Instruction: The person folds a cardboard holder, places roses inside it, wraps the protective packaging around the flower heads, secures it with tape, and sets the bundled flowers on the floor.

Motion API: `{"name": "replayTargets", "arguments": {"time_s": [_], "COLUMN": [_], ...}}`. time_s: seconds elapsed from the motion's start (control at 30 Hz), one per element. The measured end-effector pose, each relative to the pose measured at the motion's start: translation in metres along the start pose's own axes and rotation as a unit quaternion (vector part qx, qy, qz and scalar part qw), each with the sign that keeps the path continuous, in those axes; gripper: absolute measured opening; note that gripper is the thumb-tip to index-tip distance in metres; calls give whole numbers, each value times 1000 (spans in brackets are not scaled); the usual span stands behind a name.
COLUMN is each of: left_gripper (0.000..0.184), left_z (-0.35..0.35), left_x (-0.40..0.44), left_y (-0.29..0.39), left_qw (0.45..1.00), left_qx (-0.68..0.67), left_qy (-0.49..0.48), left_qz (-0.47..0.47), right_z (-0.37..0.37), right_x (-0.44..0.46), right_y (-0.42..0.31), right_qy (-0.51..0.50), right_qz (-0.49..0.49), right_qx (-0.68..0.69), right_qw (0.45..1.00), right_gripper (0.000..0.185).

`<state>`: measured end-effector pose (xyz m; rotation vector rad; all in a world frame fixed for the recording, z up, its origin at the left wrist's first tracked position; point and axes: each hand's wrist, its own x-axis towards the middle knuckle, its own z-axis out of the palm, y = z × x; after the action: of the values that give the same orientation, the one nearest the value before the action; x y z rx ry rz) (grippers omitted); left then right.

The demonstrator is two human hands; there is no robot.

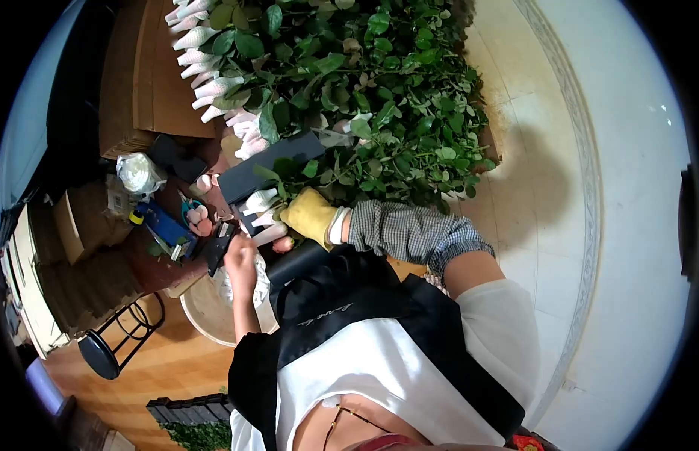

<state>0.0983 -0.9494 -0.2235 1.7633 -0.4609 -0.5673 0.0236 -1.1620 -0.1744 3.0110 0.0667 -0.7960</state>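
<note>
My right hand (312, 216), in a yellow glove, is closed around leafy stems near their heads. Rose buds in white foam-net sleeves (261, 201) stick out to the left of it, and a bare pinkish rose bud (283, 244) shows just below them. My left hand (240, 259) is bare, with its fingers closed on a black stapler-like tool (220, 249) beside the sleeved buds. A dark flat box (270, 167) lies just above both hands. Part of the tool is hidden by my fingers.
Leafy rose stems (349, 83) with netted heads are piled behind. Scissors (190, 207), a blue box (165, 225) and a plastic-wrapped roll (139, 174) lie to the left. Below are a round bin (207, 319) and a black stool (101, 355). Cardboard (173, 68) is stacked at upper left.
</note>
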Motion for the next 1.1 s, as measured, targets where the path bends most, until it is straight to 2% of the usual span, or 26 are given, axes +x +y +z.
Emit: {"name": "replayTargets", "arguments": {"time_s": [0.03,0.07,0.1,0.13,0.17,0.2,0.23,0.27,0.33,0.4,0.47,0.5,0.53,0.6,0.67,0.7,0.73,0.8,0.83,0.87,0.93,0.97,1.0,1.07,1.1], "left_gripper": [14,16,17,18,17,16,21,28,34,27,26,26,25,21,16,16,18,20,21,23,23,23,22,21,21], "left_z": [-17,-39,-45,-46,-40,-43,-30,-9,22,29,21,16,19,-3,-48,-50,-44,-30,-22,-13,21,31,35,38,34], "left_x": [-4,1,0,6,6,2,8,13,24,31,25,21,16,11,8,6,8,7,14,23,33,38,41,39,37], "left_y": [-7,-12,-19,-3,26,15,13,3,18,33,40,42,23,-1,-8,-5,14,17,7,-3,8,23,37,30,26], "left_qw": [965,945,980,985,992,996,987,996,986,978,988,983,992,975,947,961,966,984,987,984,991,981,967,971,982], "left_qx": [-196,-293,-156,-15,16,-19,20,74,163,198,151,181,122,-11,-178,-113,-141,-106,-54,-2,117,179,239,231,172], "left_qy": [67,91,124,159,114,7,-22,-6,-16,-30,-19,-13,40,219,259,249,206,66,9,-51,41,34,30,64,70], "left_qz": [-160,-114,-22,69,59,-81,-159,-43,-43,-49,-14,-36,-14,-45,-68,-36,-66,-130,-150,-169,-45,-65,-88,-17,-38], "right_z": [7,-10,-10,-12,-21,-28,-30,-32,-13,-6,6,2,-1,7,-2,-3,-17,-49,-36,-15,19,22,22,19,16], "right_x": [-5,-13,-16,-16,-20,-19,-15,-9,2,13,17,13,14,15,6,1,-4,-12,-6,2,21,29,31,28,25], "right_y": [3,12,19,26,25,20,17,14,5,14,17,14,16,16,17,24,29,20,18,18,23,25,26,28,34], "right_qy": [56,54,65,74,190,221,173,125,75,72,86,90,101,109,116,179,224,189,152,152,266,286,286,307,268], "right_qz": [-13,-42,-58,-78,-92,-60,-27,7,5,-18,16,10,7,16,7,-38,-83,-26,18,17,42,56,47,102,81], "right_qx": [-9,62,137,207,235,187,138,89,-55,-7,18,7,-6,-7,-13,66,154,108,42,42,-89,-18,-20,173,132], "right_qw": [998,996,987,972,949,955,975,988,996,997,996,996,995,994,993,981,959,976,987,987,959,957,957,930,951], "right_gripper": [14,15,17,19,22,22,18,16,19,22,20,19,18,12,10,15,16,18,10,10,9,11,11,13,14]}}
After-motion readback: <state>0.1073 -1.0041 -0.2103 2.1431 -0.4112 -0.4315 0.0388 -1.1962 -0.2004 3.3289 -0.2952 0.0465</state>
